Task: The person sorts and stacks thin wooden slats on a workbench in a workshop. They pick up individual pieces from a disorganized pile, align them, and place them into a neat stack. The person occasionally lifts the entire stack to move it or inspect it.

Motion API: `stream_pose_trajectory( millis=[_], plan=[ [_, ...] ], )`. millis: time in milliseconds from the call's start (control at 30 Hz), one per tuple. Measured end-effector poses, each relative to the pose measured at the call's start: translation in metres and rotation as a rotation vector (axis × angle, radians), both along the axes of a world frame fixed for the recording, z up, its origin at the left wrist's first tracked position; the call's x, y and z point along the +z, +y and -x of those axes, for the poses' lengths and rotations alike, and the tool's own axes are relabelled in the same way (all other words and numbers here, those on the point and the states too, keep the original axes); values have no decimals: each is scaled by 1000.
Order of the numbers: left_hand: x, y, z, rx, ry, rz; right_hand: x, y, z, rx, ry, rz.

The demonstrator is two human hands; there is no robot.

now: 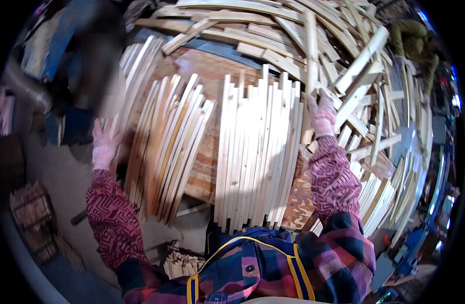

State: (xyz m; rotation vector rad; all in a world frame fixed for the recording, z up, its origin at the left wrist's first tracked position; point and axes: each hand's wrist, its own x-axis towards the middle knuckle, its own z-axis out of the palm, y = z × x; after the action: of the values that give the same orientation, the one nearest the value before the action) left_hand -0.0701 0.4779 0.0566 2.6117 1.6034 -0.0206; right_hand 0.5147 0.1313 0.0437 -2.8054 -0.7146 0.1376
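Observation:
My right hand (321, 112), in a pink glove, grips a long pale wooden slat (310, 55) that stands at the right edge of a neat stack of slats (257, 152) on the workbench (202, 71). My left hand (103, 144), also gloved, rests against the left side of another leaning stack of slats (166, 147), its fingers around the outer strips. Both sleeves are red with a dark pattern.
A big loose pile of slats (344, 45) covers the back and right of the bench. Another person in an olive top (415, 43) works at the far right. Bundles of small wood pieces (32, 207) lie on the floor to the left, more (184, 263) below the bench.

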Motion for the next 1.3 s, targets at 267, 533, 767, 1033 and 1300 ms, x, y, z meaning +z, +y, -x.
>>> stream_pose_trajectory(
  millis=[267,533,767,1033,1300],
  plan=[
    [14,32,-31,278,-309,292,-17,40,-51,-105,79,2],
    [-9,36,-3,230,-117,244,-14,-100,-15,-190,1058,-941],
    [32,-42,-91,-70,-264,-206,-70,-202,184,105,135,252],
    [-8,-236,-188,-481,-367,50,4,-107,-22,-451,68,192],
    [34,-334,-332,-159,-671,1385,20,-159,70,-100,1193,-944]
  ],
)
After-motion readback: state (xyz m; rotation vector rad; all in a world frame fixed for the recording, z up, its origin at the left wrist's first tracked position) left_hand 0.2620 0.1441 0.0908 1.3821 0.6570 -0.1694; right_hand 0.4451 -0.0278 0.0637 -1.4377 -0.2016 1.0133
